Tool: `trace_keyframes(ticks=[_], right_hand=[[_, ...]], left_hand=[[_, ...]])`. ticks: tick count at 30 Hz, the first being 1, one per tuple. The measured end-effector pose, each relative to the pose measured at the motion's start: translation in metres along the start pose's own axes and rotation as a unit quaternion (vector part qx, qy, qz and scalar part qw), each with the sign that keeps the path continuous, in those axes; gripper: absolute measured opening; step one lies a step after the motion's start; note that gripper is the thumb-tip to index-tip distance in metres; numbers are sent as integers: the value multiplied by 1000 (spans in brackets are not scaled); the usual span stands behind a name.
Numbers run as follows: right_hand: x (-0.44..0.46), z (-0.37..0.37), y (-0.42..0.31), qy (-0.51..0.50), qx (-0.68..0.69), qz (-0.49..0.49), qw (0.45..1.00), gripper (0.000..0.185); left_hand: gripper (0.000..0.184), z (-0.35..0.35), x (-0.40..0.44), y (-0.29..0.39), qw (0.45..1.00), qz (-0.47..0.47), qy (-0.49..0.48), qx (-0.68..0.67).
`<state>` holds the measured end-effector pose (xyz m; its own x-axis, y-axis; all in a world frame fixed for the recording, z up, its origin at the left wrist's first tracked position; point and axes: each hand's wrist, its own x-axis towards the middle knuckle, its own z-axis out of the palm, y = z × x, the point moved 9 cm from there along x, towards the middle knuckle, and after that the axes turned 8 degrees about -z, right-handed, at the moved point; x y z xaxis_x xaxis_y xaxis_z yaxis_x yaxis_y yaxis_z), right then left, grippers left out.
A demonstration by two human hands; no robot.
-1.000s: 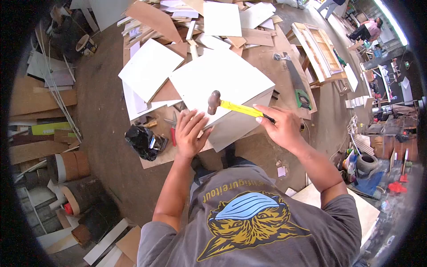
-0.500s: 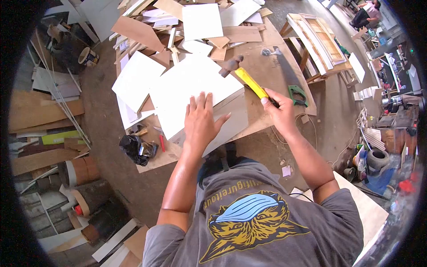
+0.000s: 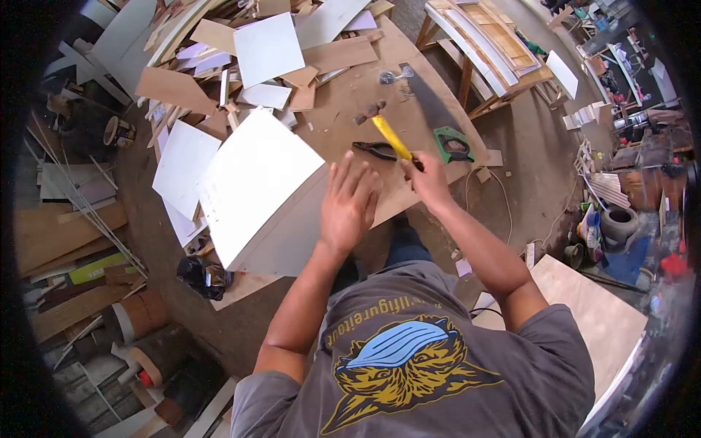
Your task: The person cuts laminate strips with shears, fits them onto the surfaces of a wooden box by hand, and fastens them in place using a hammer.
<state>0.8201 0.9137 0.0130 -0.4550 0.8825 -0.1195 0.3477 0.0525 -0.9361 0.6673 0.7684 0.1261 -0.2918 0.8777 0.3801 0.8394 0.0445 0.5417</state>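
Note:
My right hand is wrapped round the dark grip of a hammer with a yellow handle, its metal head over the brown table. Beside the white box, near its right edge, my left hand has its fingers stretched upward and holds nothing; whether it touches the box is unclear. Dark pliers lie on the table between the box and the hammer. A handsaw with a green handle rests to the right of the hammer.
Loose boards and offcuts are heaped on the table's far left part. A black plastic bag sits at the near left corner. Beyond the table's right edge stands a wooden frame on legs. A cable lies on the floor.
The view has shifted right. The box now stands further left and turned, and my left hand has left its top for its right side. The pliers have come into sight; the hammer stays in my right hand.

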Motion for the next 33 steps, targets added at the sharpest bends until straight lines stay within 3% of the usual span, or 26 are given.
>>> trace_keyframes(ticks=[2,5,7,10,13,20,22,28,33], right_hand=[[24,6,33,-31,-64,-19,997,35],[58,18,66,-70,-128,-49,988,39],[76,29,94,-87,-180,-60,978,38],[100,33,112,-141,-221,-13,965,38],[116,34,126,-173,-207,5,963,38],[136,37,144,-204,-210,-14,956,39],[139,37,143,-227,-202,21,953,40],[144,35,136,-253,-213,29,943,44],[145,37,135,-257,-234,48,936,44]], left_hand=[[26,48,-5,-7,999,-5,-13,-38],[24,142,-14,-61,949,-258,-85,-160],[24,199,-37,-102,862,-451,-98,-210],[30,239,-52,-140,845,-523,-46,-104],[28,256,-54,-156,867,-497,36,-16],[22,269,-45,-154,893,-408,103,161],[21,268,-41,-148,895,-371,119,217],[18,261,-40,-149,897,-356,161,205],[23,248,-38,-151,874,-438,152,144]])
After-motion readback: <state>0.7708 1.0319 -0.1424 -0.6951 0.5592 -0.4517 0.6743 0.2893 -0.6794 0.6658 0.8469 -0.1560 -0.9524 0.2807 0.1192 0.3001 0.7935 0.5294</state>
